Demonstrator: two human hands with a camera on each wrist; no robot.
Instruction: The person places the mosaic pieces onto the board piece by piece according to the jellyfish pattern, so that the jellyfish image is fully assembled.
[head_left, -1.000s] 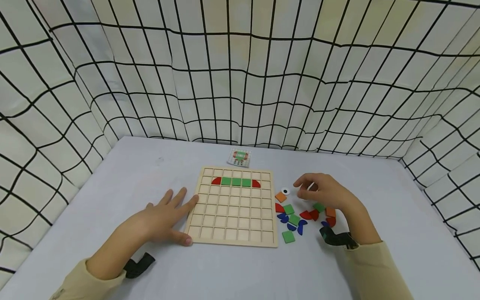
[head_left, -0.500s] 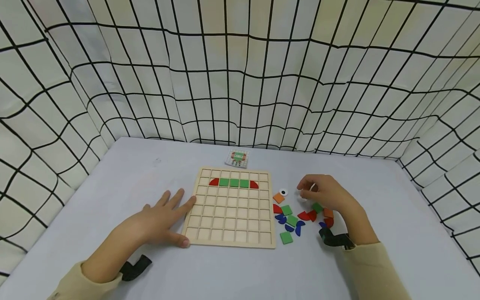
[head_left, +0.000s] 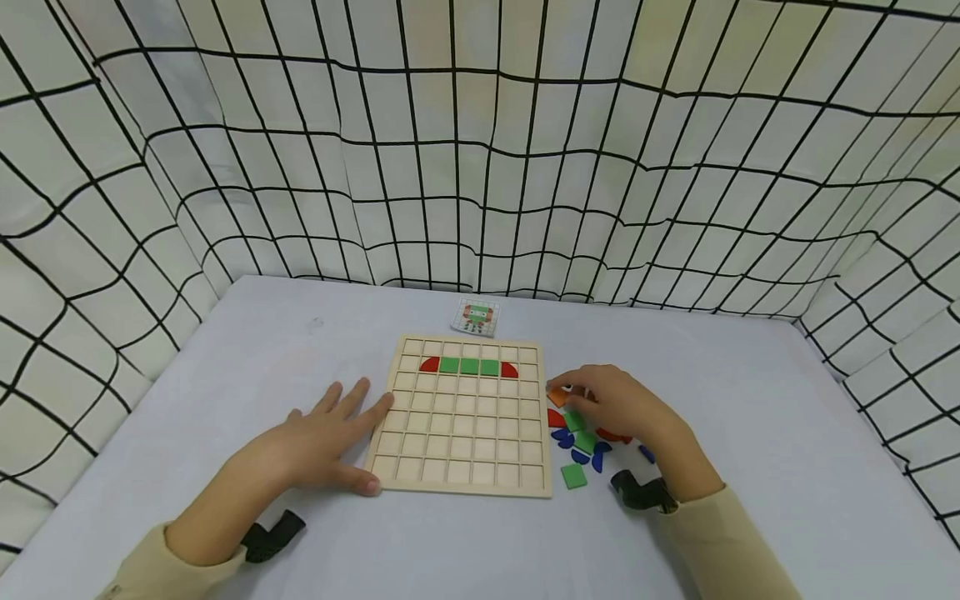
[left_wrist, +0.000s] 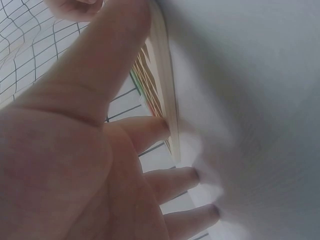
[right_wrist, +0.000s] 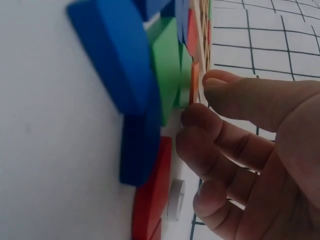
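Observation:
In the head view, my left hand point(head_left: 322, 442) lies with fingers spread at the left side of a wooden grid board point(head_left: 465, 490), thumb at its front corner. The left wrist view shows the index fingertip against the board's edge point(left_wrist: 167, 85). My right hand point(head_left: 618, 404) hovers over the loose pieces, fingers bent, the fingertips right at an orange square tile point(head_left: 557, 397). A gap shows between thumb and fingers in the right wrist view. Three green squares point(head_left: 469, 366) sit in a row on the board between two red quarter-round pieces point(head_left: 430, 364).
Right of the board lie green tiles point(head_left: 573, 476), blue half-round pieces point(head_left: 602, 457) and red pieces point(head_left: 556, 418). A white disc point(right_wrist: 176, 200) shows under my right hand. A small pattern card point(head_left: 476, 317) lies behind the board. Black netting point(head_left: 480, 200) surrounds the white table point(head_left: 750, 400).
My right hand has moved left and slightly nearer me, from beyond the pile to the orange tile. The left hand and the board's pieces stay as they were.

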